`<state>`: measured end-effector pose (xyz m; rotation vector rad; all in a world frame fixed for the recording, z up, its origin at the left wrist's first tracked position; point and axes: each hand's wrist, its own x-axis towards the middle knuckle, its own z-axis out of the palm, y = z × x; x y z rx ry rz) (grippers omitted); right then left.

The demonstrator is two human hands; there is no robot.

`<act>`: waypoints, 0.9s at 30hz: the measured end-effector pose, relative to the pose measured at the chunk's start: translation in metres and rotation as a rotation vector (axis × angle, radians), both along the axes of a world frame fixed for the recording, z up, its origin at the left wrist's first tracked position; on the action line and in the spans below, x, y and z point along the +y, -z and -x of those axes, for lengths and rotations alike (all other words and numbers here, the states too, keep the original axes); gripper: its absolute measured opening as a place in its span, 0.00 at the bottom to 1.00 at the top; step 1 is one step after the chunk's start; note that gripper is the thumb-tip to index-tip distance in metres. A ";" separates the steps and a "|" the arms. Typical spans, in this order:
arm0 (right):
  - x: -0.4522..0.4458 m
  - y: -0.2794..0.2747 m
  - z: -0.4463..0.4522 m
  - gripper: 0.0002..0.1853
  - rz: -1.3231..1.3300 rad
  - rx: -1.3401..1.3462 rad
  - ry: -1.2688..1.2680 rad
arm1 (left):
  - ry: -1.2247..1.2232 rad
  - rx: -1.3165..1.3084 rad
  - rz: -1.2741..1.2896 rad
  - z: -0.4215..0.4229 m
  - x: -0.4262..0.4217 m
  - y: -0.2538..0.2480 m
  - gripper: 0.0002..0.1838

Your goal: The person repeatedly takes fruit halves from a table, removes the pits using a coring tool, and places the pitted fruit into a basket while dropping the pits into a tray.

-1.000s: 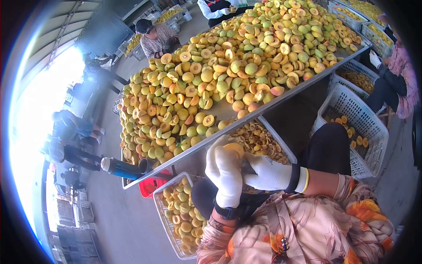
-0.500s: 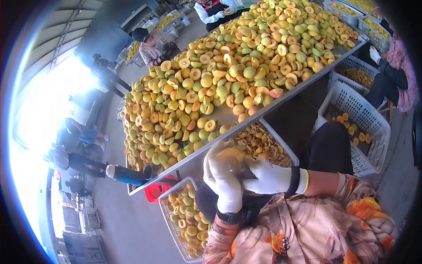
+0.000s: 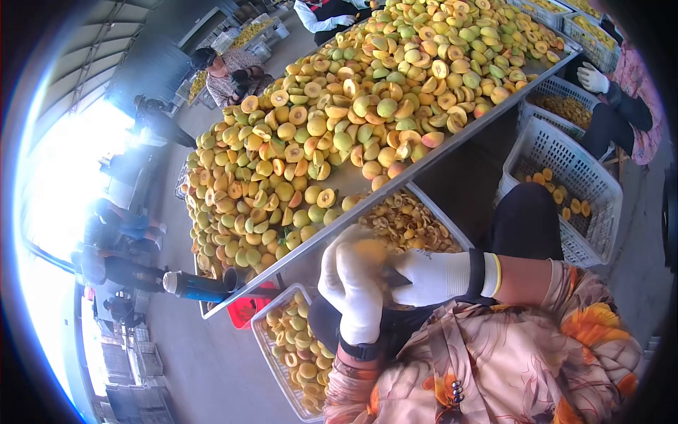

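Observation:
My left hand (image 3: 351,275), in a white glove, is wrapped around a yellow peach (image 3: 370,250), whose surface looks smeared by motion. My right hand (image 3: 429,274), also gloved in white with a dark band at the wrist, is closed against the peach from the right. Whatever its fingers grip is hidden. Both hands meet above my lap, just in front of the metal table's rim (image 3: 311,244). Behind them a crate of peach scraps (image 3: 413,222) stands under the table edge. Halved peaches (image 3: 339,113) are heaped over the tabletop.
A crate of peach halves (image 3: 300,339) is at my lower left, near a red container (image 3: 247,307). A white crate (image 3: 565,169) with a few halves stands at right. A blue cylinder (image 3: 194,285) juts from the table corner. Co-workers sit around the table.
The view has shifted slightly, so the table and crates appear farther left and up. My hands remain together on the peach. At right, a co-worker's gloved hand has spread its fingers.

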<state>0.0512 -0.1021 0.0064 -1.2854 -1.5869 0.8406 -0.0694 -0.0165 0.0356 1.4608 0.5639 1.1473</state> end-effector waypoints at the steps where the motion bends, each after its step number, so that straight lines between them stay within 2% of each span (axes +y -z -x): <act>1: 0.001 0.001 -0.002 0.20 -0.002 0.039 -0.062 | 0.014 -0.007 0.029 -0.002 -0.001 -0.003 0.24; 4: -0.002 -0.008 0.001 0.17 0.049 0.014 0.020 | 0.060 -0.022 0.098 -0.005 0.001 -0.008 0.25; 7: 0.002 0.000 -0.006 0.16 -0.150 0.123 -0.004 | 0.125 -0.010 0.090 -0.010 0.008 -0.006 0.26; 10: 0.000 -0.009 -0.019 0.11 0.252 0.289 -0.208 | 0.191 -0.005 0.044 -0.010 0.014 -0.003 0.26; 11: 0.000 -0.008 -0.022 0.08 0.171 0.347 -0.259 | 0.239 -0.027 0.053 -0.011 0.017 0.000 0.25; 14: -0.008 -0.017 -0.031 0.10 0.685 0.790 -0.464 | 0.245 -0.037 0.036 -0.018 0.019 0.010 0.24; 15: -0.008 -0.010 -0.028 0.11 0.631 0.919 -0.496 | 0.267 -0.025 0.045 -0.020 0.014 0.003 0.26; 18: -0.008 0.002 -0.033 0.13 0.671 1.078 -0.619 | 0.337 -0.008 0.144 -0.021 0.015 -0.001 0.28; 19: -0.008 -0.004 -0.033 0.10 0.625 0.982 -0.619 | 0.302 0.010 0.147 -0.025 0.020 0.004 0.29; 20: -0.009 -0.001 -0.034 0.10 0.610 1.014 -0.659 | 0.340 -0.101 0.394 -0.025 0.019 0.003 0.30; 22: -0.006 0.005 -0.036 0.11 0.586 1.037 -0.609 | 0.223 -0.120 0.526 -0.019 0.037 0.021 0.33; 23: -0.005 0.006 -0.037 0.10 0.605 0.984 -0.483 | 0.181 -0.031 0.374 -0.006 0.043 0.025 0.34; 26: -0.004 0.017 -0.033 0.06 0.736 0.819 -0.127 | 0.025 -0.024 0.378 0.049 0.065 0.037 0.34; 27: -0.001 0.028 -0.030 0.05 0.756 0.723 -0.009 | -0.075 0.039 0.293 0.073 0.072 0.041 0.33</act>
